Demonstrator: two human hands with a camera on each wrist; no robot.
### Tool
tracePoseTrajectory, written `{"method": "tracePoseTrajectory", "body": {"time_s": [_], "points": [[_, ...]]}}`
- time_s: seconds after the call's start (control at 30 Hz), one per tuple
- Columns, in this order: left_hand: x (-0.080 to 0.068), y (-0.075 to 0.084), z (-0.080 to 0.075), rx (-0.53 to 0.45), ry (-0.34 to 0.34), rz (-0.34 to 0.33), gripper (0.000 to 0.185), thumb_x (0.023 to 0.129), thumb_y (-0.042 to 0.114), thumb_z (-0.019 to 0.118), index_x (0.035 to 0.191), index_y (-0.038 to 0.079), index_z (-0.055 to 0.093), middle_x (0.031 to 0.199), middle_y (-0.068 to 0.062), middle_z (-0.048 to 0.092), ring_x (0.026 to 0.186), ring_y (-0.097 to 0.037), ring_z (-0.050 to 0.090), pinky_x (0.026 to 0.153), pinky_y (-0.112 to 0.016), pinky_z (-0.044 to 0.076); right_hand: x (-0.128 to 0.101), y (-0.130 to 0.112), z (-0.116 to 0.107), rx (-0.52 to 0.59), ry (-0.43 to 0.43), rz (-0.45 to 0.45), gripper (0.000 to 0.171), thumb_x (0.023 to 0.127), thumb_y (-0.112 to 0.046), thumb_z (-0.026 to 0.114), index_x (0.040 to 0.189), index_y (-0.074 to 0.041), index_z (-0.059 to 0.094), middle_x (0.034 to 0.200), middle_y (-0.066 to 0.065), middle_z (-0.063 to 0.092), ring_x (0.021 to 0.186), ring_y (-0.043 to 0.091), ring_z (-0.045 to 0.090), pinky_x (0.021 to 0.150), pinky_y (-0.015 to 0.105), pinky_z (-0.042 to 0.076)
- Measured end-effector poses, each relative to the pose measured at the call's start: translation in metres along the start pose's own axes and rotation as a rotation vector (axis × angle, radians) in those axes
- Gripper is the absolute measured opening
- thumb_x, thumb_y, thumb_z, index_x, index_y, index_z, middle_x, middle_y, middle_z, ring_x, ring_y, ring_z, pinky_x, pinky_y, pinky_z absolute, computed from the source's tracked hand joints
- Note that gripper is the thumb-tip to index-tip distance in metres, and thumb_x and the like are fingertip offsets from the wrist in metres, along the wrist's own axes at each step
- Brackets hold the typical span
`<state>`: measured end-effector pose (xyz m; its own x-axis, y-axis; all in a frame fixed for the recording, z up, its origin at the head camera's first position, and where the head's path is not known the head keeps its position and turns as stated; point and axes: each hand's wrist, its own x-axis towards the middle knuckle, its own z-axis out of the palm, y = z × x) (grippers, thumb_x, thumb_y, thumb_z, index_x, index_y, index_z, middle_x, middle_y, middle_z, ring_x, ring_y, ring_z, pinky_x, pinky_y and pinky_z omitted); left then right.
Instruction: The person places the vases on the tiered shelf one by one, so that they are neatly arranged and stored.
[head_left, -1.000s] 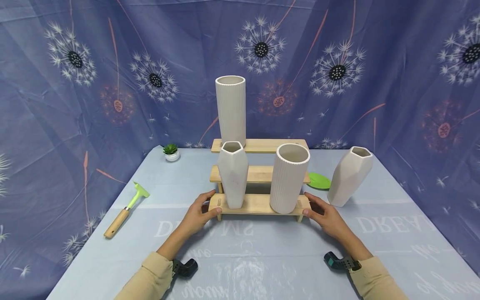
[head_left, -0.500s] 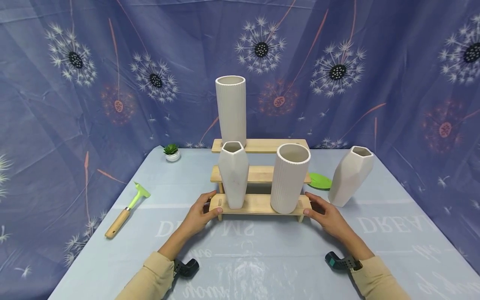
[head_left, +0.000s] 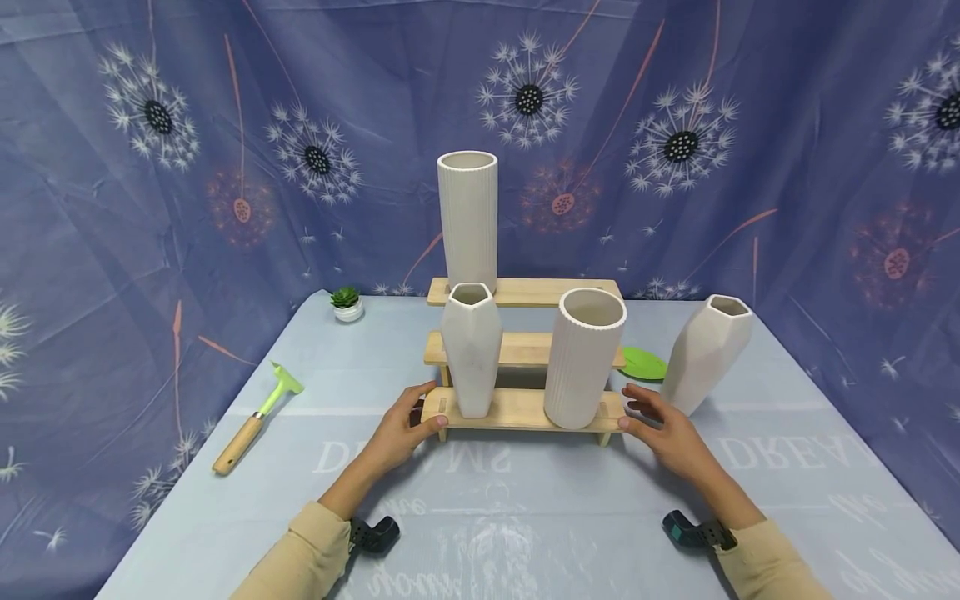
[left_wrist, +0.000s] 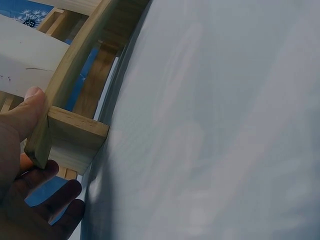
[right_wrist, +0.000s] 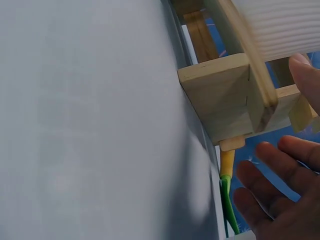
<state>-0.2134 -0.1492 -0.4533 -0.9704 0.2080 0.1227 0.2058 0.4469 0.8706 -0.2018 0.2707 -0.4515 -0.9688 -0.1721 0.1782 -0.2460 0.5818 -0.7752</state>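
A person's left hand (head_left: 395,431) gripped the tiered wooden stand (head_left: 517,410) on the bench (head_left: 525,517); the right hand (head_left: 663,426) hovered released beside it.

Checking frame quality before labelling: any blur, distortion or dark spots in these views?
Head view: sharp, evenly lit, wide-angle bend at the edges, soft shadow under the rack. Left wrist view: left hand dark and close, cloth a soft featureless blur. Right wrist view: right hand out of focus, vase blurred at the top edge.
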Motion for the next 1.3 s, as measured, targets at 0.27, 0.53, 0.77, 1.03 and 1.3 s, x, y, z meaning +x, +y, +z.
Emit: {"method": "tracePoseTrajectory", "body": {"time_s": [0.27,0.53,0.77,1.03,1.3], "points": [[0.0,-0.001,-0.001,-0.008,-0.011,0.0,0.066,0.087,0.019,0.068,0.143,0.005,0.037,0.133,-0.017,0.047,0.11,-0.032,0.058,0.087,-0.034,0.05,-0.01,-0.004,-0.007,-0.083,0.113,-0.054,0.058,0.088,-0.027,0.067,0.136,-0.003,0.046,0.134,0.015,0.055,0.116,0.019,0.056,0.092,0.015,0.043],[-0.011,0.03,-0.008,0.003,-0.044,-0.002,0.064,0.089,0.014,0.065,0.143,-0.004,0.034,0.132,-0.023,0.046,0.11,-0.035,0.058,0.086,-0.031,0.05,-0.022,-0.006,-0.016,-0.175,0.186,0.002,0.062,0.088,-0.035,0.066,0.138,-0.007,0.043,0.133,0.012,0.055,0.114,0.018,0.052,0.095,0.041,0.042],[-0.013,0.034,-0.009,0.006,-0.033,0.008,0.064,0.089,0.014,0.065,0.142,-0.004,0.035,0.131,-0.022,0.047,0.109,-0.034,0.058,0.085,-0.03,0.049,-0.033,-0.005,-0.027,-0.205,0.24,0.015,0.063,0.086,-0.033,0.069,0.137,-0.007,0.044,0.13,0.013,0.057,0.106,-0.013,0.042,0.09,0.037,0.04],[-0.013,0.033,-0.009,0.0,-0.04,0.021,0.064,0.089,0.014,0.065,0.142,-0.004,0.034,0.132,-0.023,0.046,0.109,-0.035,0.058,0.084,-0.029,0.05,-0.04,0.003,-0.043,-0.215,0.294,0.029,0.061,0.086,-0.033,0.069,0.137,-0.009,0.046,0.127,0.016,0.058,0.1,-0.026,0.033,0.088,0.027,0.039],[-0.013,0.035,-0.009,0.026,-0.036,0.022,0.063,0.089,0.013,0.065,0.142,-0.005,0.035,0.129,-0.023,0.048,0.104,-0.032,0.06,0.08,-0.025,0.049,-0.043,0.017,-0.054,-0.24,0.379,0.04,0.056,0.085,-0.032,0.07,0.133,-0.011,0.05,0.12,0.003,0.061,0.098,-0.025,0.033,0.079,0.009,0.031]]}}
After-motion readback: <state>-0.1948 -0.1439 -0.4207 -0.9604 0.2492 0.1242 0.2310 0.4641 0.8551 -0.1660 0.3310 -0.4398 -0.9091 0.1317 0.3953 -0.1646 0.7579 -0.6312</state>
